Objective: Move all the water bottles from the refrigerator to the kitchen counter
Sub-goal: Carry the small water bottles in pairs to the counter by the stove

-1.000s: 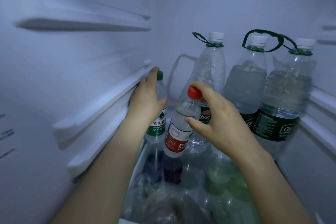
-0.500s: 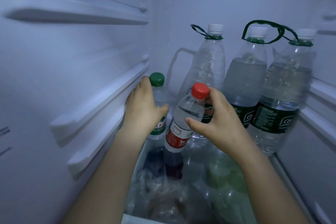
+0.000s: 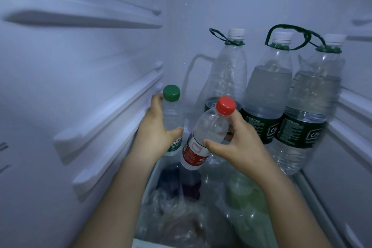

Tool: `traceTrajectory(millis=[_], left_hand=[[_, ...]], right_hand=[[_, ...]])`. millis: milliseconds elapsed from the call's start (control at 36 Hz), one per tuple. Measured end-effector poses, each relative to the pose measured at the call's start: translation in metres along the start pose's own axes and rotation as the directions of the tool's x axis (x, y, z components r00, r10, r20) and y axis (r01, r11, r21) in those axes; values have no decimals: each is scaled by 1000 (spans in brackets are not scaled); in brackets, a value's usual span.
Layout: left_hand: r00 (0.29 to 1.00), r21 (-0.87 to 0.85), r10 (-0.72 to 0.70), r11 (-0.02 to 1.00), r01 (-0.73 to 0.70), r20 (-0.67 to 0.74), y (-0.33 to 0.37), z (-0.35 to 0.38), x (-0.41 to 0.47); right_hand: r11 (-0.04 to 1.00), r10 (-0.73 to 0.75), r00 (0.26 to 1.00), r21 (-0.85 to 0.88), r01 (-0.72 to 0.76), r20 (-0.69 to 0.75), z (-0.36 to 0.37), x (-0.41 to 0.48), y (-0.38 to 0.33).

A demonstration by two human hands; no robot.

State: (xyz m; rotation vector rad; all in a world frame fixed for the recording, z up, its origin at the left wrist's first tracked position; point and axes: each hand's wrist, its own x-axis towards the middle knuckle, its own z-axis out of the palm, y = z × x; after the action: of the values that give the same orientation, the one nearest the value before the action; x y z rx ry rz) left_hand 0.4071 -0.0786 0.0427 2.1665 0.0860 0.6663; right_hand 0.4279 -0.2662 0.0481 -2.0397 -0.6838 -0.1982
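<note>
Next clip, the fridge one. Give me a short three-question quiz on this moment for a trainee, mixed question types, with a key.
1. True or false: the red-cap bottle in the right grip stands upright.
2. What holds the green-cap bottle? A) left grip B) right grip C) nothing
3. How many big bottles with white caps stand at the back?

Key: 1 false, it is tilted, cap toward the right; 2 A; 3 three.
</note>
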Motion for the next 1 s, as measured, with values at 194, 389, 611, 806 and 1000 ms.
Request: traceTrajectory(millis=[194, 389, 611, 806, 1000], left_hand=[[999, -11, -12, 1000, 11, -50, 5, -3, -18], [997, -50, -64, 997, 62, -50, 17, -13, -42], [998, -89, -63, 994, 64, 21, 28, -21, -72], [994, -146, -39, 988, 54, 105, 40, -30, -95], [983, -182, 65, 983, -33, 172, 50, -35, -113]], right_hand=[[999, -10, 996, 46, 14, -89, 3, -8, -5], [993, 2, 989, 114, 15, -146, 3, -20, -15], [990, 45, 973, 141, -13, -226, -8, -52, -32], [985, 107, 955, 158, -65, -276, -13, -83, -50], [987, 153, 910, 95, -126, -386, -19, -127, -72]])
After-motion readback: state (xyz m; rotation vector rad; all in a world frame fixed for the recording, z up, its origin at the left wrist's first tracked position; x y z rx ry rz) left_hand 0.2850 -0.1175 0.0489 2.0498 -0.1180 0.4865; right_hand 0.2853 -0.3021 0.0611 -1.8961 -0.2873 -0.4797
